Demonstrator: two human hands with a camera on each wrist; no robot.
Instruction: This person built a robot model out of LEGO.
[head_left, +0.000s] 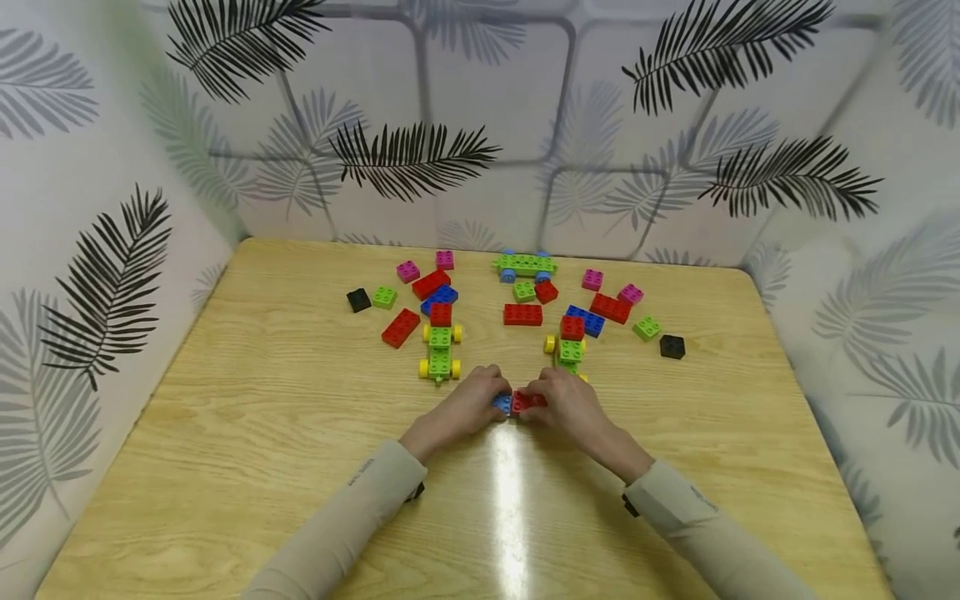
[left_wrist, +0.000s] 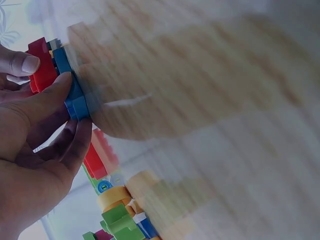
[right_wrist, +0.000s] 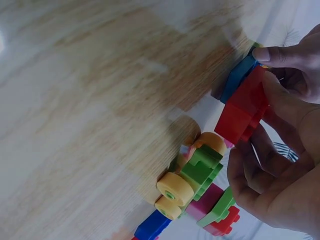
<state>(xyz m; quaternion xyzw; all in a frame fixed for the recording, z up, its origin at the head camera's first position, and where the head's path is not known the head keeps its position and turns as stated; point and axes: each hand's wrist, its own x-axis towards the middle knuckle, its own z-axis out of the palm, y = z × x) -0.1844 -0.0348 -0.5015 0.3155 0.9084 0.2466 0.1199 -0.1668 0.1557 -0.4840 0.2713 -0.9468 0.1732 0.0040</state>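
Head view: I have the left hand (head_left: pixel 477 396) and right hand (head_left: pixel 568 408) together mid-scene at the pale wood-grain table (head_left: pixel 262 400), blue studded plastic brick (head_left: pixel 501 404) left, red studded plastic brick (head_left: pixel 518 403) right. Left wrist: thumb and fingers curled in, pinching blue. Right wrist: likewise on red. Probably light, stiff, slickish, hardly fragile; grip by the flat sides

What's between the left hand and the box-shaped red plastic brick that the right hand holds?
A studded blue plastic brick, held by the left hand, lies there, beside the red brick; head view shows it.
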